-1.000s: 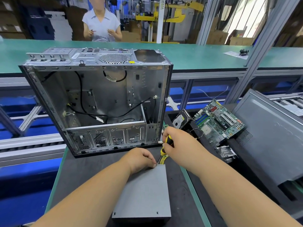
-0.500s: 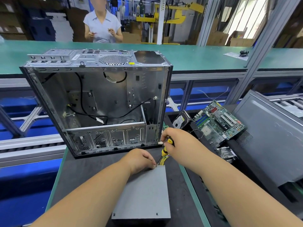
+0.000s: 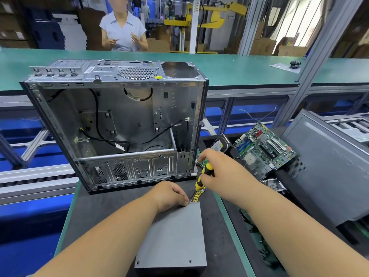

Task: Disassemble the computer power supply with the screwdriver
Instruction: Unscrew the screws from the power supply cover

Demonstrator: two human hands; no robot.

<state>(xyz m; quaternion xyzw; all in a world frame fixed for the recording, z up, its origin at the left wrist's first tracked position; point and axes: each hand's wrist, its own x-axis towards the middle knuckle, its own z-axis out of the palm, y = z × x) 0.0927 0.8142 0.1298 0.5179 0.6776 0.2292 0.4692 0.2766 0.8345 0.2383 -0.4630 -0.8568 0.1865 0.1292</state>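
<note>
Power supply, a plain grey metal box, lies flat on the dark mat right in front of us, its far edge pointing toward the open computer case standing just beyond. A bundle of yellow wires leaves its far right corner.

Our left hand reaches in from the lower left, forearm laid diagonally across the mat, knuckles up and fingers curled down over the box's far edge, gripping the corner by the wires. Our right hand comes in from the right with the wrist raised, fingers wrapped round the yellow-and-black handle of the screwdriver. That tool tilts down and to the left, its shaft running toward the corner beside our left fingertips; the tip seems to meet the box there, though the fingers hide the exact spot.

To the right, a green motherboard rests in a dark bin, beside a grey side panel. Across the green bench stands a person in a light blue shirt.
</note>
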